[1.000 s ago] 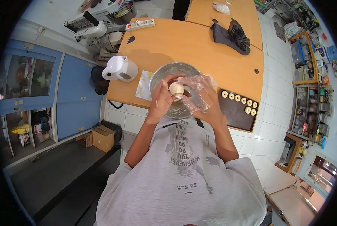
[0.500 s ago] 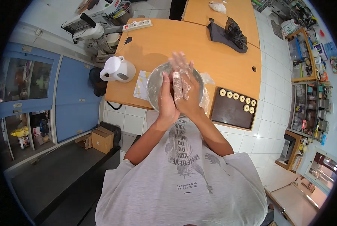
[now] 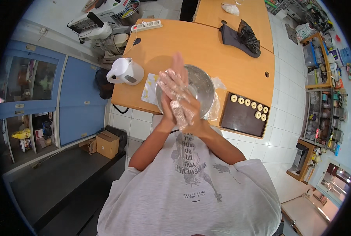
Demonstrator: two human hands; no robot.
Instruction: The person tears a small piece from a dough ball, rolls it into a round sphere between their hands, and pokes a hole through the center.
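My two hands are pressed against each other over the near left part of a round metal bowl (image 3: 205,84). My right hand (image 3: 180,100) lies across the left one, its fingers stretched out and coated with white, floury or doughy residue. Below it, my left hand (image 3: 177,65) is mostly covered; its straight, motion-blurred fingertips point away from me. Whether anything lies between the palms is hidden. Inside the bowl some pale residue shows on the metal wall. Clear plastic sheeting (image 3: 218,84) lies at the bowl's right side.
A dark baking tray (image 3: 242,116) with several pale dough rings stands right of the bowl. To the left are a printed sheet (image 3: 149,89) and a white electric kettle (image 3: 127,72). A power strip (image 3: 146,26) and a black plastic bag (image 3: 248,36) lie farther back.
My hands have shifted left and slightly nearer to me. The right hand has turned and slid across the left, so its fingers now point to the upper left.
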